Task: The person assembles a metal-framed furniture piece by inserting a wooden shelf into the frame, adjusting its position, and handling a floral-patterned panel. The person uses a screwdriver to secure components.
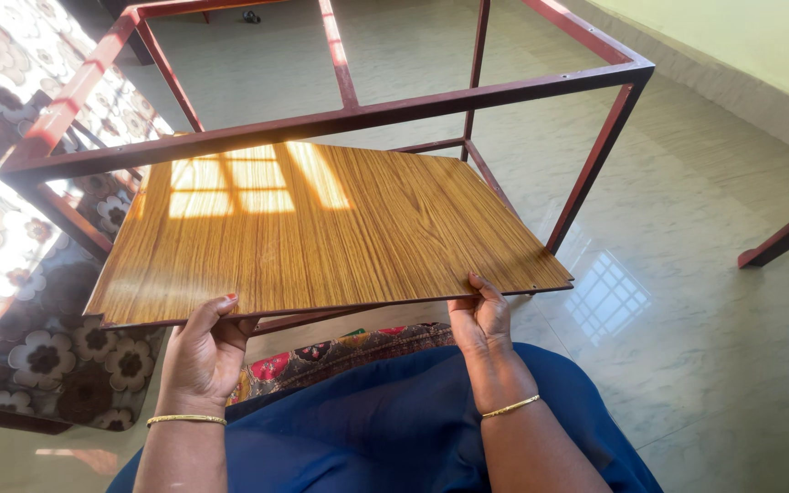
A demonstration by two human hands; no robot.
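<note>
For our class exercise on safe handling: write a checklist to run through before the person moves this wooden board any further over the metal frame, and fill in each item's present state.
1. Left hand grips the near edge of the wooden board: ok.
2. Right hand grips the same near edge: ok.
3. Board is flat and unbent, with no visible sag: ok.
4. Metal frame stands with its top open, nothing lying on its bars: ok.
5. Board's far edge seated on a frame bar: cannot tell, the top bar hides it.
6. Tiled floor beside the frame free of obstacles: ok where visible.
</note>
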